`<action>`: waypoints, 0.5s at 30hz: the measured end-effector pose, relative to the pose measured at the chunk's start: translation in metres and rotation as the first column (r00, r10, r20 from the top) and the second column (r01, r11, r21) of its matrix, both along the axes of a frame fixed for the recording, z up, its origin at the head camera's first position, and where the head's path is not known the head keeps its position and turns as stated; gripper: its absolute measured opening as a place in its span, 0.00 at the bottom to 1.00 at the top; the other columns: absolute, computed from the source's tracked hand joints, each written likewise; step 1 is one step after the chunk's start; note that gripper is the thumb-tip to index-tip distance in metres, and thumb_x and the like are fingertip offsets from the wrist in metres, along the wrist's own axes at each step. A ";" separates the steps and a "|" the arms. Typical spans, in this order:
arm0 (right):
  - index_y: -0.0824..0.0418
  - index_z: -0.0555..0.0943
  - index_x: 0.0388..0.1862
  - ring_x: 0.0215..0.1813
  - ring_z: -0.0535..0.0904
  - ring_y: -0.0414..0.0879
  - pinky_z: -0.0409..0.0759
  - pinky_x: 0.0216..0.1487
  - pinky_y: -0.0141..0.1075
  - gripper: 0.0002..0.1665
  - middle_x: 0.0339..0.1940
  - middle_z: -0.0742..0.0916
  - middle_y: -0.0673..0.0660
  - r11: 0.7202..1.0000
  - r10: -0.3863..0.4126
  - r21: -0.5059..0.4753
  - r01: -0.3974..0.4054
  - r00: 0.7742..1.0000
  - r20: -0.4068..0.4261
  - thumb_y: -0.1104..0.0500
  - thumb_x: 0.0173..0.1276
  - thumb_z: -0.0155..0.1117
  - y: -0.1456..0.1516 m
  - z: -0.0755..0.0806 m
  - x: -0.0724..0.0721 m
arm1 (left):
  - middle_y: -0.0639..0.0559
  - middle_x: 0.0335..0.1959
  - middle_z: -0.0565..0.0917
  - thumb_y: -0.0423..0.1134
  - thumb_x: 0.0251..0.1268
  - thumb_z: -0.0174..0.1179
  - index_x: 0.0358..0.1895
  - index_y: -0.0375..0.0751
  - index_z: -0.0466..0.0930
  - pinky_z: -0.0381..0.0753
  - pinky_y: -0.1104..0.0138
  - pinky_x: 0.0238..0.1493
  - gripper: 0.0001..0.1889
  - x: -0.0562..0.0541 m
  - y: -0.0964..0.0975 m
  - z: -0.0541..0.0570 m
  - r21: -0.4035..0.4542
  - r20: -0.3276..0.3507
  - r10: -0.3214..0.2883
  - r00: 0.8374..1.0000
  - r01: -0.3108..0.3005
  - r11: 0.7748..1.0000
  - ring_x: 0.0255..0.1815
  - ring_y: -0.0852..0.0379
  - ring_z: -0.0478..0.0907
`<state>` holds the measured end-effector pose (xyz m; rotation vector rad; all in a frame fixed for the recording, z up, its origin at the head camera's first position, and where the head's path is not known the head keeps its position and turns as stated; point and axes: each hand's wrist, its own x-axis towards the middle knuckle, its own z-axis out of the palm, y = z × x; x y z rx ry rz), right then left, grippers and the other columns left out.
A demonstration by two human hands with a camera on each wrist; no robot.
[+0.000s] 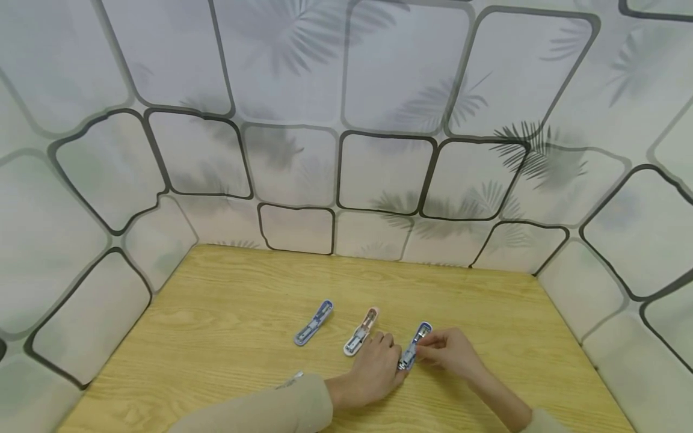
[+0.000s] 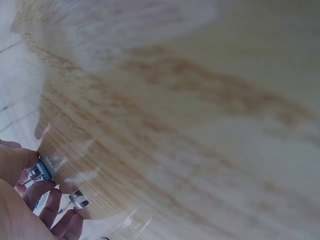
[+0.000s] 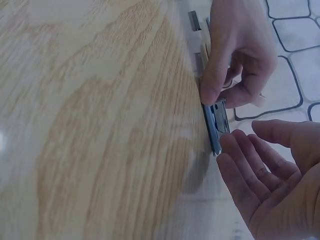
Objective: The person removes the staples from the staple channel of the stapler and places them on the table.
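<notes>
A blue stapler (image 1: 414, 346), spread out flat with its metal inner parts showing, lies between my hands on the right of the table. My left hand (image 1: 373, 371) grips its near end. In the right wrist view, the left thumb (image 3: 212, 90) presses along the blue base while a curled finger sits at the metal part. My right hand (image 1: 450, 352) is at the stapler's right side. Seen from the right wrist, its fingers are loosely extended, fingertips (image 3: 228, 142) right at the stapler's end, the thumb standing apart from them.
Left of the hands lie a pink-and-white stapler (image 1: 361, 332) and another blue one (image 1: 314, 323), both laid out flat. A small metallic end (image 1: 296, 376) shows past my left sleeve (image 1: 281, 406). Patterned cloth walls (image 1: 390, 174) surround the wooden table (image 1: 227, 313).
</notes>
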<state>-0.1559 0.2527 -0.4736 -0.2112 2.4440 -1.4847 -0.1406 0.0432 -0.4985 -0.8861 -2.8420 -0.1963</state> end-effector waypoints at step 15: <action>0.76 0.87 0.41 0.34 0.92 0.50 0.89 0.34 0.34 0.11 0.35 0.93 0.65 0.999 0.036 0.026 -0.036 0.999 -0.013 0.66 0.68 0.73 -0.010 -0.004 0.001 | 0.57 0.36 0.80 0.59 0.72 0.66 0.42 0.48 0.86 0.68 0.71 0.36 0.18 0.000 0.000 0.003 -0.020 0.038 0.006 0.999 -0.005 1.000 0.37 0.61 0.71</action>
